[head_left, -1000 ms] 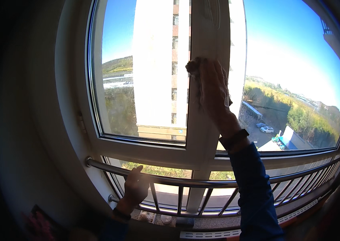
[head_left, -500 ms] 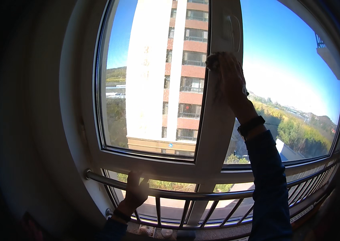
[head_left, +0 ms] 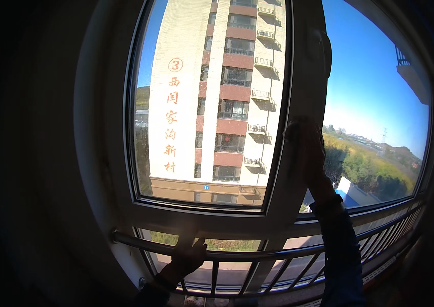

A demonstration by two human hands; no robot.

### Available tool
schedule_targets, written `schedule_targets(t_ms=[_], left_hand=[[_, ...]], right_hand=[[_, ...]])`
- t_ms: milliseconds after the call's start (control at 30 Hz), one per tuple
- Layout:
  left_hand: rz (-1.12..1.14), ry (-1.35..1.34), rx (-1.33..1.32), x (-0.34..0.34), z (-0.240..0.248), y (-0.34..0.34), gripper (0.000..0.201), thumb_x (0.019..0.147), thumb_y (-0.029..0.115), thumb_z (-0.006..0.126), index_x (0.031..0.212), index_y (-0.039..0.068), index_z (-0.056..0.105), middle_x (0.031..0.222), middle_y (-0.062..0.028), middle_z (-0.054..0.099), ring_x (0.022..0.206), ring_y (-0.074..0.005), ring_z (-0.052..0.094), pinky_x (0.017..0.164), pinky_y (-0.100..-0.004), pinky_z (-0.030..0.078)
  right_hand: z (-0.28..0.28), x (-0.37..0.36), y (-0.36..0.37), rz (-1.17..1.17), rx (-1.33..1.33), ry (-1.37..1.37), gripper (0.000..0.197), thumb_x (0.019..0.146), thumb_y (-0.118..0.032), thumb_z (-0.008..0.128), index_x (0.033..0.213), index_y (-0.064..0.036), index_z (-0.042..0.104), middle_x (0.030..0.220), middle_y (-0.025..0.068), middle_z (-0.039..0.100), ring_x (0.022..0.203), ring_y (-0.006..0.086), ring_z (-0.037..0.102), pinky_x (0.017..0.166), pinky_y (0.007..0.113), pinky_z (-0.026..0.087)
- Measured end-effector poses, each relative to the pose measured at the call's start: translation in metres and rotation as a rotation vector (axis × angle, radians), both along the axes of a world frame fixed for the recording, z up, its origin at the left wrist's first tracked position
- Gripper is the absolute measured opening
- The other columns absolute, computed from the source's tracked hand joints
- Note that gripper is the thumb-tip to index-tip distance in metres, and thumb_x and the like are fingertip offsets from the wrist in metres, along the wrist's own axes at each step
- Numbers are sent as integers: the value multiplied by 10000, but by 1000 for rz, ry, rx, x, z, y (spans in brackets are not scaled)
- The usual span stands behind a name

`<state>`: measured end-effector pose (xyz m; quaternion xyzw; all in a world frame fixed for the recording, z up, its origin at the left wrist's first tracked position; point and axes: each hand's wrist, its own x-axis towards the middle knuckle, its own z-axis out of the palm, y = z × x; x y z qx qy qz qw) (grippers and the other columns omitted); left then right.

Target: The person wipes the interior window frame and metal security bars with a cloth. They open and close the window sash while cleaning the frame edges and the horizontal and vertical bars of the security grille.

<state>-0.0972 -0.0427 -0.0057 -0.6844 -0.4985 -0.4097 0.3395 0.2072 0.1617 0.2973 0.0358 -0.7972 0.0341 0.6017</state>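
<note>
My right hand (head_left: 313, 156) is raised against the light upright frame (head_left: 306, 77) of a window, below its handle (head_left: 328, 55). A dark, crumpled cloth (head_left: 292, 132) shows at its fingertips, pressed to the frame by the glass edge. Most of the cloth is hidden by the hand and by shadow. Lower down on the left, my left hand (head_left: 188, 257) is closed over the round metal railing (head_left: 250, 256) that crosses the window. The glass pane (head_left: 212, 117) left of the frame carries small specks.
Thin vertical bars (head_left: 215, 276) hang below the railing. A dark wall (head_left: 32, 153) borders the window at left. Another large pane (head_left: 375, 102) is at right. Beyond the glass stand a tall building, trees and hills. Small items (head_left: 194, 302) sit low behind the bars.
My right hand has slid down the upright frame with the cloth, farther below the handle. My left hand sits slightly farther right on the railing. The view has shifted and the glare has lessened.
</note>
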Motion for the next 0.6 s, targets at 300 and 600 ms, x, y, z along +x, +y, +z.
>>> schedule_targets(t_ms=[300,600], left_hand=[[-84,-171,-42,-3,-1,-1,263,837,95,810,1059,-32,744,1364,-280,608,1313,-473,592,1059,-530,549],[-205,-313,-74,-10,2,-2,265,811,42,833,1057,-3,746,1350,-232,647,1331,-436,604,1054,-500,558]], right_hand=[[16,13,91,-371,58,204,498,1161,-295,437,1587,-37,434,1525,142,537,1357,254,566,1144,386,477],[64,17,24,-737,422,404,436,1073,-116,598,1494,-18,544,1392,181,650,1271,340,642,1086,417,524]])
